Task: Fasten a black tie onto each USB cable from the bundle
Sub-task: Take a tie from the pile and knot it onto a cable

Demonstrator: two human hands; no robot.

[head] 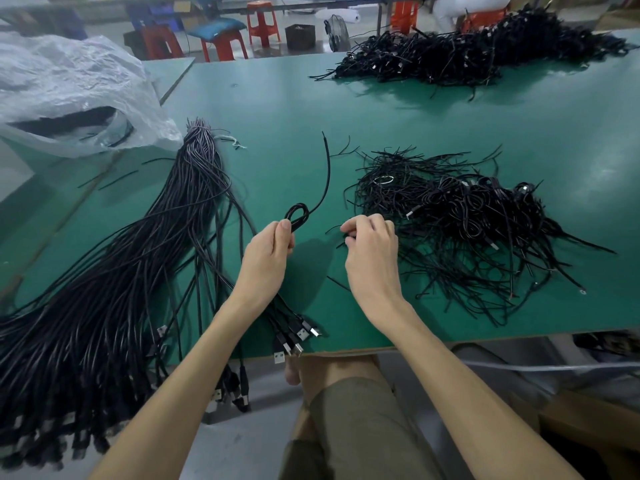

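A thick bundle of black USB cables (114,271) lies along the left of the green table (277,109), plugs hanging over the front edge. My left hand (268,258) grips one coiled black cable (298,213); its loop sticks out above my thumb and its free end curves up to the far side. My right hand (372,247) is just to the right, fingers curled, pinching a thin black tie (334,229) at the edge of a heap of ties and tied cables (460,223).
A second big pile of black cables (467,53) lies at the far right of the table. A crumpled white plastic bag (69,95) sits at the far left. Red stools and a fan stand beyond the table. My knee is below the front edge.
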